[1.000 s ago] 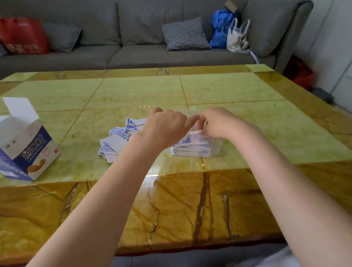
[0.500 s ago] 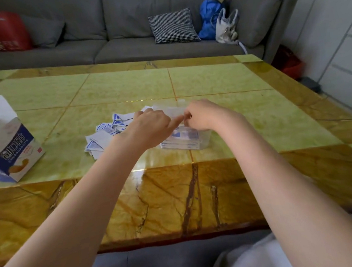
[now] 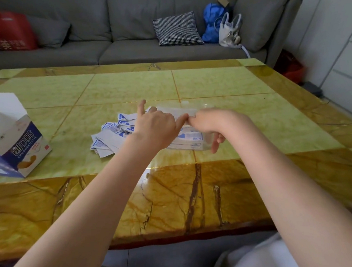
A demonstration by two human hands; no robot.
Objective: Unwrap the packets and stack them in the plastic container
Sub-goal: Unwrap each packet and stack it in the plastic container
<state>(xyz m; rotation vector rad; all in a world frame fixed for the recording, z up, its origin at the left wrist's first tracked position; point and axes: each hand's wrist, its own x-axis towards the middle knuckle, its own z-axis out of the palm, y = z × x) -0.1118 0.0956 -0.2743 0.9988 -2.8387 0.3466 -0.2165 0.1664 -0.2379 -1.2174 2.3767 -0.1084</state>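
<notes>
A clear plastic container [image 3: 205,140] sits mid-table with a stack of white-and-blue packets [image 3: 191,138] inside. Left of it lies a loose pile of packets [image 3: 110,136]. Above the container my left hand [image 3: 155,128] and my right hand [image 3: 210,123] meet thumb to thumb, pinching a pale strip of wrapper [image 3: 181,111] that stretches behind them. My left index finger points up. Two right fingers hang down by the container's near right corner. The pinched part is hidden behind the hands.
An open white-and-blue cardboard box [image 3: 12,146] lies at the table's left edge. The marble-patterned table [image 3: 196,195] ends near my lap. Behind it stands a grey sofa [image 3: 104,40] with a checked cushion [image 3: 176,29], a red bag and blue and white bags.
My hands stay together over the container. The left index finger has lifted and the right fingers have dropped beside the container. The wrapper strip now shows behind the hands.
</notes>
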